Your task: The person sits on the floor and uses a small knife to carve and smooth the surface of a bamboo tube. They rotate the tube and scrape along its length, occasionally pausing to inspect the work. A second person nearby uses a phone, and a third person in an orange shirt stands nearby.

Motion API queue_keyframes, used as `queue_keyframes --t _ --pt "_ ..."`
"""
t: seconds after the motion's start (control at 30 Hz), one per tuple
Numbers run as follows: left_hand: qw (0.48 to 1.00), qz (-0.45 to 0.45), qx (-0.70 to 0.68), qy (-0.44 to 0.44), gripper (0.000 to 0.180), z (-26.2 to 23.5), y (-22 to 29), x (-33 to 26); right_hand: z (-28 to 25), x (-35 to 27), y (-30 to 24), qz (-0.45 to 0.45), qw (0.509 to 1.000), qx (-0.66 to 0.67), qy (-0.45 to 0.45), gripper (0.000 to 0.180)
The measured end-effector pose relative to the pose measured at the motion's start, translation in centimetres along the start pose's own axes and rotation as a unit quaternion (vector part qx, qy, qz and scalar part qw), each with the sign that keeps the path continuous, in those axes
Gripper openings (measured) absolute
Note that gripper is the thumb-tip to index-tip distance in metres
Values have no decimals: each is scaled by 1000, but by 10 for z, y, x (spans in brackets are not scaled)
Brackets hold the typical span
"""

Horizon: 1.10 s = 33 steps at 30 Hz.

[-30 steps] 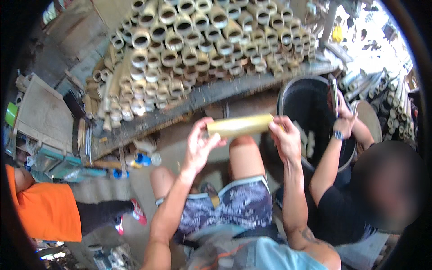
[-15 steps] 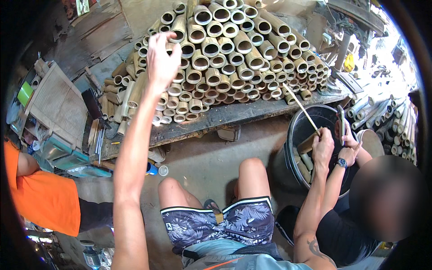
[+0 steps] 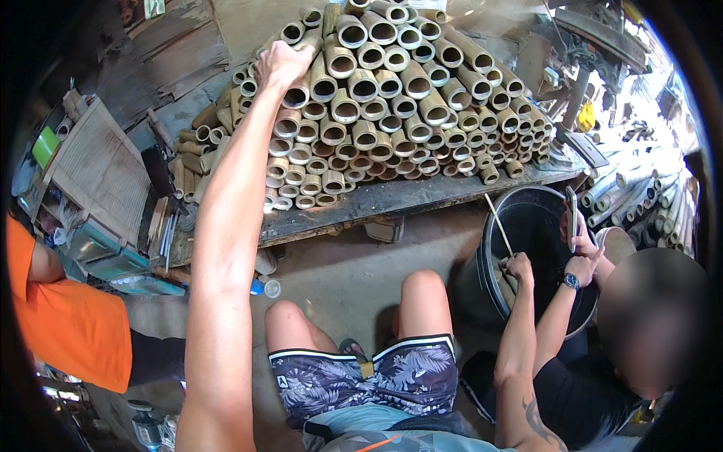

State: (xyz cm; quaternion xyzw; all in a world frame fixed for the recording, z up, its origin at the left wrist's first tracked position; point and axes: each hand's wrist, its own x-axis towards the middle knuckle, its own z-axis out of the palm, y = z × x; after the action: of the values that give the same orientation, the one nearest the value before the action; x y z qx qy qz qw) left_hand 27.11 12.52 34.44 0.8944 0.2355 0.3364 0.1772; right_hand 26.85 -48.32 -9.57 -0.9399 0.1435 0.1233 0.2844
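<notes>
While the right hand (image 3: 517,265) closes round a stick (image 3: 498,222) at the right bin (image 3: 473,275), the left hand (image 3: 282,65) half-curls over a far-left bamboo tube (image 3: 313,40), hold unclear; steady contact should avoid disturbing the pile (image 3: 362,80).

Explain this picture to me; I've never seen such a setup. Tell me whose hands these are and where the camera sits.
There is no machine: a person works with two bare hands. The wide fisheye camera sits on their head, looking down, so straight edges bend near the rim. Cut bamboo tubes are stacked on a dark bench. The left hand is at the stack's upper left; its grip is hidden. The right hand holds a thin stick at a black tub. Another person's hand holds a phone-like device.
</notes>
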Motion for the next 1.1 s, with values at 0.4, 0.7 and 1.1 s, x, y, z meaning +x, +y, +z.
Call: queue_keyframes --t 0.4,0.7,1.1 --pt "828 -25 -555 -68 44 -48 -118 -287 -46 -192 -130 -303 865 394 61 23" --pt "709 -242 -569 -338 45 52 -149 -445 12 -240 -164 -302 910 238 -152 23" --pt "716 -182 -573 -354 63 58 -141 -428 -101 -272 -193 -443 722 531 -12 13"
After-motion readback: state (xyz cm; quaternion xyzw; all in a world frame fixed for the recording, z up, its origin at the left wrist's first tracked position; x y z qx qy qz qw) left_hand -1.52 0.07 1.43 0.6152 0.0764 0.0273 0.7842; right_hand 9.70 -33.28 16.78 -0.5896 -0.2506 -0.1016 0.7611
